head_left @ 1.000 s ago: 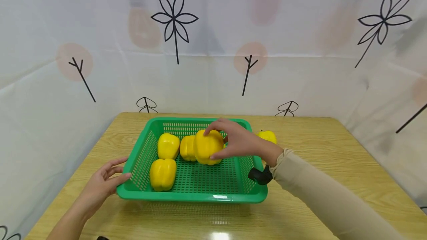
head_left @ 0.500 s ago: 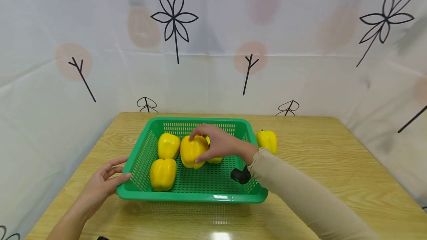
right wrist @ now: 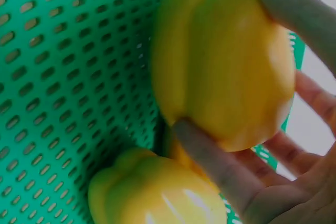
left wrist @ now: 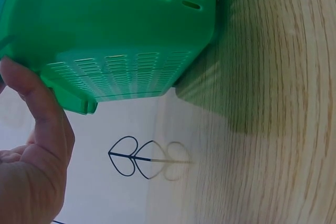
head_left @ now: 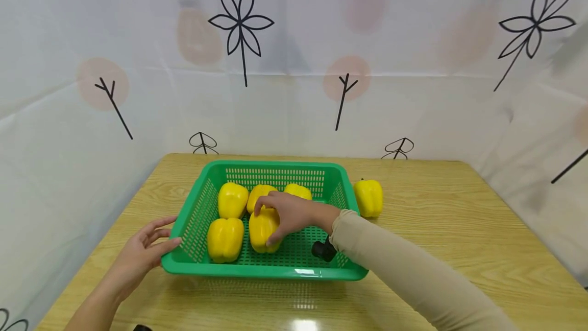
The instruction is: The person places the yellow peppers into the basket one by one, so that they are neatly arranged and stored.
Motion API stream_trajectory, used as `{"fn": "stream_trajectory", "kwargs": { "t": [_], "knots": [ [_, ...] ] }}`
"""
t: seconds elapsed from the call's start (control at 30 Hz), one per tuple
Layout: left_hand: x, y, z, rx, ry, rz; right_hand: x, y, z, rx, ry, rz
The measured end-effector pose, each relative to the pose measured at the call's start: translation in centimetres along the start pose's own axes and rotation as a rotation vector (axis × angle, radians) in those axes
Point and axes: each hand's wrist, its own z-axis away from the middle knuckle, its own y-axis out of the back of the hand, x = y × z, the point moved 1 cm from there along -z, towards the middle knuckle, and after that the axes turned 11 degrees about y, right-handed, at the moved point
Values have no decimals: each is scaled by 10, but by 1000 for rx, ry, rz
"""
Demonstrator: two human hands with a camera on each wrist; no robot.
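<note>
My right hand (head_left: 294, 213) pinches a yellow bell pepper (head_left: 263, 234) between thumb and fingers, low inside the green plastic basket (head_left: 257, 270). In the right wrist view, the held pepper (right wrist: 226, 66) hangs with the thumb on one side and fingertips on the other. Beside it in the basket lie a front-left pepper (head_left: 225, 239), a back-left pepper (head_left: 232, 199), and two at the back: a middle pepper (head_left: 261, 193), partly hidden by my hand, and a right one (head_left: 297, 191). My left hand (head_left: 144, 252) holds the basket's left rim, thumb on top.
Another yellow pepper (head_left: 368, 198) stands on the wooden table (head_left: 436, 218), just outside the basket's right side. A patterned white cloth (head_left: 294, 106) hangs behind the table and along both sides. A black wrist device (head_left: 323, 250) sits under my right wrist.
My right hand has carried its pepper left, then toward the front of the basket, lowering it beside the front-left pepper. Back peppers now show behind it. My left hand stays at the rim.
</note>
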Motion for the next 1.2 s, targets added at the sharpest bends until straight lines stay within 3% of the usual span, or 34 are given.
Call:
{"fn": "stream_trajectory", "kwargs": {
  "t": [0.23, 0.43, 0.7, 0.93, 1.2],
  "knots": [
    [0, 0, -1, -4, 5, 8, 3, -1, 2, -87, -55, -27],
    [-1, 0, 0, 5, 2, 6, 4, 8, 7, -166, -34, -79],
    [1, 0, 1, 6, -1, 1, 1, 7, 2, -138, 63, -82],
    [0, 0, 0, -1, -8, 5, -1, 3, -3, -109, 40, -100],
    [0, 0, 1, 6, -10, -4, -3, 9, 11, -61, 18, -120]
  ]
}}
